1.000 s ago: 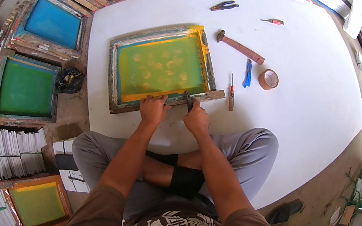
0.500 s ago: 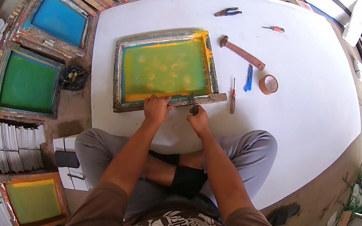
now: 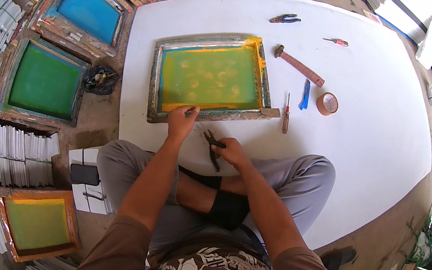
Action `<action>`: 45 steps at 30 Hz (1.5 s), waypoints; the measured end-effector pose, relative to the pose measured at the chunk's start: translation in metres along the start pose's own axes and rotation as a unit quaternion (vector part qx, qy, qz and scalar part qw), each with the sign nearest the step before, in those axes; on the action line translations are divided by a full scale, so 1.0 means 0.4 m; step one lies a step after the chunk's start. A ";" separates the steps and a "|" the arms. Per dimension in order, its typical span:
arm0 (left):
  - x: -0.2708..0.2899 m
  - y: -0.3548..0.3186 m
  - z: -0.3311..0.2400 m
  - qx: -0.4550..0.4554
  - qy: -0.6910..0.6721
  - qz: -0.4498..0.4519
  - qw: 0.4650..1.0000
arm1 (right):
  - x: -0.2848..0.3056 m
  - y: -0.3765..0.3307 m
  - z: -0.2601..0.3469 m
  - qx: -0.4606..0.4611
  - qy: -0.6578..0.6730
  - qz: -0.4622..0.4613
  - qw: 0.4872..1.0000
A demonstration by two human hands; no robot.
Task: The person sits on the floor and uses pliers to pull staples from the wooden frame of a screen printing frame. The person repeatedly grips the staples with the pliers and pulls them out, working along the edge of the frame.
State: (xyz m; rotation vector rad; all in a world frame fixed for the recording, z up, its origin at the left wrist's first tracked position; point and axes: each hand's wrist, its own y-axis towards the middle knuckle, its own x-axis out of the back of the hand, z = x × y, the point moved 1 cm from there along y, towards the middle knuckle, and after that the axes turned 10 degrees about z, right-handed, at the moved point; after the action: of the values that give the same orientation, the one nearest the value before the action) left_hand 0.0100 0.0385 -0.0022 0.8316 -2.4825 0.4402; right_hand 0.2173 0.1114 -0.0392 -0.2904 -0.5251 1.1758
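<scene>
A screen-printing frame [image 3: 155,78] with worn, paint-smeared wooden sides and yellow-green mesh [image 3: 209,76] lies on the white sheet in front of me. My left hand [image 3: 180,123] is closed at its near rail, thumb and fingers gripping the wood. My right hand [image 3: 233,153] holds dark pliers [image 3: 213,145] just below that rail, apart from the frame. The pliers' handles are spread, and their jaws point toward the frame. A strip of wood sticks out past the frame's near right corner.
Right of the frame lie a hammer [image 3: 301,67], blue cutter [image 3: 305,94], brown tape roll [image 3: 327,104] and screwdriver [image 3: 287,116]. Farther back are other pliers [image 3: 285,18] and a small screwdriver [image 3: 336,41]. Blue [image 3: 91,9] and green [image 3: 46,79] screens stand left, near paper stacks [image 3: 10,156].
My right hand has drawn the pliers back from the frame's near rail, toward me and leftward, and their handles now show spread. My left hand stays at the rail. The view has shifted slightly.
</scene>
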 end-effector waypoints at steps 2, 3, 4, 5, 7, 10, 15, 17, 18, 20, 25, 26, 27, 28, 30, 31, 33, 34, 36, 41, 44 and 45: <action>-0.004 0.000 0.006 -0.017 0.025 -0.002 1.000 | 0.014 -0.016 0.023 -0.048 0.069 0.051 0.995; -0.007 0.004 0.012 -0.020 0.042 0.000 0.999 | 0.018 -0.015 0.022 -0.048 0.064 0.048 0.996; -0.012 0.007 0.018 -0.022 0.060 0.003 0.998 | 0.021 -0.012 0.018 -0.048 0.059 0.045 0.996; -0.020 0.004 0.005 -0.043 0.083 -0.008 0.996 | 0.030 -0.011 0.006 -0.051 0.056 0.038 0.996; -0.042 -0.002 -0.024 -0.086 0.127 -0.029 0.988 | 0.055 -0.011 -0.020 -0.025 0.012 -0.051 0.998; -0.090 0.003 -0.051 -0.205 0.211 -0.019 0.955 | 0.109 -0.017 -0.040 0.016 -0.056 -0.147 0.987; -0.192 0.014 -0.139 -0.282 0.278 0.017 0.918 | 0.203 -0.052 -0.020 -0.080 -0.047 -0.210 0.973; -0.225 0.026 -0.148 -0.295 0.312 0.016 0.903 | 0.215 -0.062 -0.023 -0.087 -0.029 -0.226 0.970; -0.235 0.031 -0.148 -0.308 0.332 0.015 0.891 | 0.218 -0.065 -0.024 -0.091 -0.018 -0.234 0.968; -0.249 0.043 -0.140 -0.334 0.371 0.013 0.866 | 0.213 -0.061 -0.033 -0.084 -0.007 -0.243 0.966; -0.266 0.059 -0.125 -0.380 0.434 -0.001 0.817 | 0.203 -0.047 -0.034 -0.080 0.012 -0.266 0.961; -0.266 0.061 -0.128 -0.396 0.439 -0.010 0.807 | 0.204 -0.043 -0.033 -0.079 0.010 -0.273 0.959; -0.266 0.061 -0.127 -0.399 0.454 -0.008 0.797 | 0.203 -0.041 -0.032 -0.078 0.009 -0.280 0.957; -0.263 0.062 -0.125 -0.402 0.468 -0.005 0.787 | 0.201 -0.039 -0.031 -0.084 0.012 -0.276 0.957; -0.264 0.064 -0.126 -0.401 0.489 0.004 0.774 | 0.202 -0.040 -0.031 -0.097 0.016 -0.271 0.958; -0.265 0.067 -0.127 -0.396 0.496 0.012 0.772 | 0.201 -0.038 -0.032 -0.100 0.023 -0.268 0.958; -0.267 0.074 -0.131 -0.386 0.493 0.033 0.779 | 0.201 -0.035 -0.035 -0.104 0.034 -0.265 0.958; -0.266 0.078 -0.133 -0.380 0.483 0.048 0.788 | 0.200 -0.033 -0.036 -0.102 0.033 -0.268 0.957; -0.263 0.081 -0.135 -0.368 0.452 0.061 0.810 | 0.196 -0.027 -0.040 -0.098 0.029 -0.274 0.956; -0.261 0.078 -0.123 -0.321 0.370 0.078 0.869 | 0.192 0.000 -0.087 -0.073 0.113 -0.254 0.958; -0.258 0.078 -0.106 -0.327 0.303 0.076 0.892 | 0.193 0.002 -0.096 -0.073 0.170 -0.227 0.956; -0.258 0.078 -0.105 -0.322 0.300 0.079 0.894 | 0.191 -0.001 -0.094 -0.074 0.186 -0.219 0.955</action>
State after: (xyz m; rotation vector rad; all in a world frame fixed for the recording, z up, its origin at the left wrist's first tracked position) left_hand 0.0767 0.1295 -0.0271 0.1738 -1.9115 -0.0901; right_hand 0.2595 0.1843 -0.0527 -0.4852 -0.3220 0.6292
